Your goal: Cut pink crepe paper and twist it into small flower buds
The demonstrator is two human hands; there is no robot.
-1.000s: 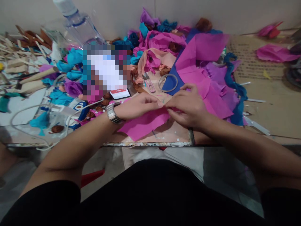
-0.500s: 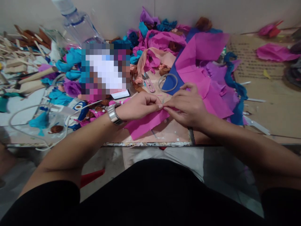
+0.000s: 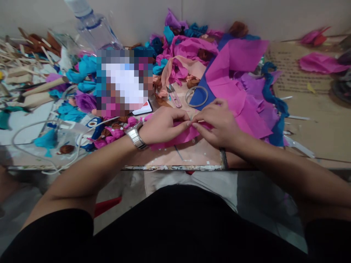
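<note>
A piece of pink crepe paper (image 3: 183, 136) is pinched between my two hands above the table's front part. My left hand (image 3: 166, 126), with a metal watch at the wrist, has thumb and forefinger closed on the paper's upper edge. Right beside it, my right hand (image 3: 216, 122) grips the same edge, its fingertips almost touching the left ones. Part of the paper is hidden behind the left hand. Beyond the hands lie small pink thread snips (image 3: 174, 96) and a roll of wire or thin tape (image 3: 196, 96).
Larger pink crepe sheets (image 3: 238, 87) lie to the right on blue paper. A plastic bottle (image 3: 95, 29) and a partly blurred phone (image 3: 142, 108) stand at back left. A white cable (image 3: 16, 135) loops at left near wooden sticks (image 3: 19, 65). Cardboard (image 3: 309, 102) covers the right side.
The pink paper's lower part has swung up and back behind my left hand, so less of it shows. Both hands stay together, still pinching its edge.
</note>
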